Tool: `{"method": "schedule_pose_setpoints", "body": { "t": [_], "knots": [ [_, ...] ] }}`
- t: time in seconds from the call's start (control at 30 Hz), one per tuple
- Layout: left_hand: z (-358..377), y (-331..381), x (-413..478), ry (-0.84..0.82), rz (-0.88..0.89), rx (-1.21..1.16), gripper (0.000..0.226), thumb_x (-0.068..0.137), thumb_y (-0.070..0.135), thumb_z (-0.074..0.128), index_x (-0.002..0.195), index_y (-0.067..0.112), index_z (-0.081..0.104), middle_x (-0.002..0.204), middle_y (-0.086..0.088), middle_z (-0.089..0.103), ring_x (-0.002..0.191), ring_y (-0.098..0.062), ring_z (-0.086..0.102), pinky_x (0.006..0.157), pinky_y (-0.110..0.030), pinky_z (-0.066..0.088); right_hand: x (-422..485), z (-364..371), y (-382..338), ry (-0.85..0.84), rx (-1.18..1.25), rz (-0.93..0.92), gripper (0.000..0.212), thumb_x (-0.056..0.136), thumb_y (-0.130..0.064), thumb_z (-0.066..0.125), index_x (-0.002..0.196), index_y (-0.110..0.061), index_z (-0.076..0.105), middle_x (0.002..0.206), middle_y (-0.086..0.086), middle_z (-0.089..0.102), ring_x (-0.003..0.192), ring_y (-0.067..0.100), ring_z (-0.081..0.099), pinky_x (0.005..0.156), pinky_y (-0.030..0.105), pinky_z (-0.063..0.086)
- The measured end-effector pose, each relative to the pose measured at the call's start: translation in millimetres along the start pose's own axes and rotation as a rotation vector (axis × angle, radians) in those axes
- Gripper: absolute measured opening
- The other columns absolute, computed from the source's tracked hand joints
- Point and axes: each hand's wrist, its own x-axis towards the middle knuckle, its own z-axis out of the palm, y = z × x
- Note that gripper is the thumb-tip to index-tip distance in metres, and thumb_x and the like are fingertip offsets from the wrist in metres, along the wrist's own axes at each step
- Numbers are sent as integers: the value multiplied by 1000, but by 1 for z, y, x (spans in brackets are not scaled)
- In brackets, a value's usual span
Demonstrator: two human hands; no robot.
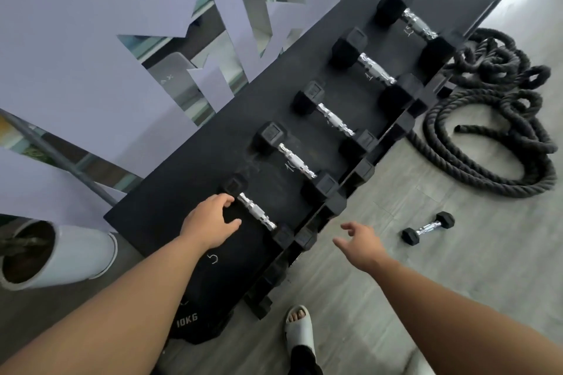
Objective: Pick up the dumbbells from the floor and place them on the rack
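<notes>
Black flat-topped dumbbell rack (189, 179) ran diagonally across the view, five black hex-head dumbbells with chrome handles lying in a row on it. Left hand (210, 222) sat on the rack top beside the nearest racked dumbbell (257, 211), fingers loosely spread, thumb apart, fingertips close to the dumbbell's far head; not gripping it. Contact with the head could not be told. Right hand (359, 242) hung in the air past the rack's front edge, fingers open and slightly curled, empty. One small black hex dumbbell with chrome handle (428, 228) lay on the grey floor (457, 283), to the right of the right hand, near but apart from it. Coiled black battle rope (499, 119) lay on the floor further back. White sandalled foot (300, 329) stood on the floor beside the rack. White planter (73, 256) sat to the left of the rack.
</notes>
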Motion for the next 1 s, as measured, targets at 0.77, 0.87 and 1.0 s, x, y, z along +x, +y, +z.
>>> {"method": "schedule_pose_setpoints", "body": {
  "t": [0.77, 0.87, 1.0],
  "knots": [
    [161, 409, -30, -163, 60, -387, 46, 81, 48, 77, 118, 25, 62, 104, 10, 67, 96, -14, 65, 74, -27, 50, -1, -329, 246, 230, 115, 190, 61, 93, -46, 64, 142, -11, 54, 138, 12, 64, 125, 30, 60, 102, 36, 45],
    [192, 418, 0, -211, -23, -439, 46, 83, 46, 77, 119, 22, 61, 109, 6, 67, 98, -14, 64, 75, -27, 49, 33, -336, 257, 193, 92, 212, 63, 92, -48, 64, 143, -12, 53, 133, 10, 66, 119, 29, 63, 99, 35, 47],
    [227, 435, 44, -285, -125, -471, 48, 86, 47, 74, 122, 20, 60, 112, 5, 66, 101, -16, 63, 88, -33, 52, 79, -348, 272, 164, 40, 266, 61, 91, -50, 63, 141, -17, 54, 135, 7, 66, 121, 28, 63, 95, 35, 46]
  ]
}}
